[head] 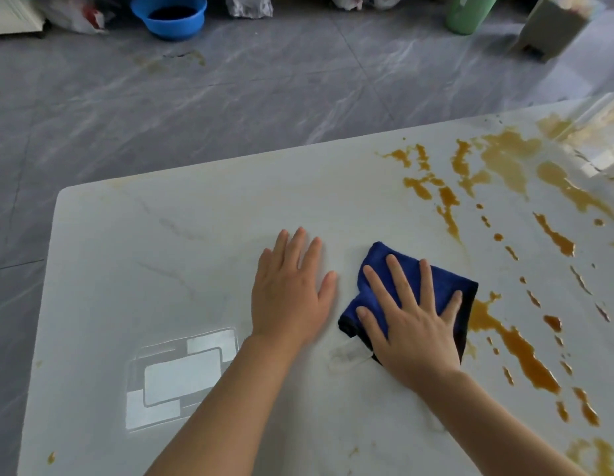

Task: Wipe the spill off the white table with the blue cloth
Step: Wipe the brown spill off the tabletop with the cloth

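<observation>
I look down on the counter (161, 235), white with faint veining, both forearms reaching in from the bottom edge. My right hand (412, 321) lies palm down on the cloth (377, 259), a folded blue square near the middle of the counter; the fingers (398, 280) are spread wide and flat across it, pressing rather than gripping, the wrist low and the forearm running back toward the lower right. The cloth's far corner shows past the fingertips, and its dark edge shows at the thumb side and along the right. My left hand (288, 290) rests just beside it to the left, apart from the cloth, palm flat on bare counter, fingers straight and close together with the thumb angled out toward the cloth, holding nothing. The spill (525, 355), an amber-brown liquid, covers the right part of the counter in streaks, blotches and drops; its nearest streak starts right at the cloth's right edge and runs toward me. One small drop (51, 456) sits at the near left edge. A faint wet smear lies by my right wrist. Beyond the counter is a grey floor (230, 97) with a blue bowl (170, 15) of dark liquid.
</observation>
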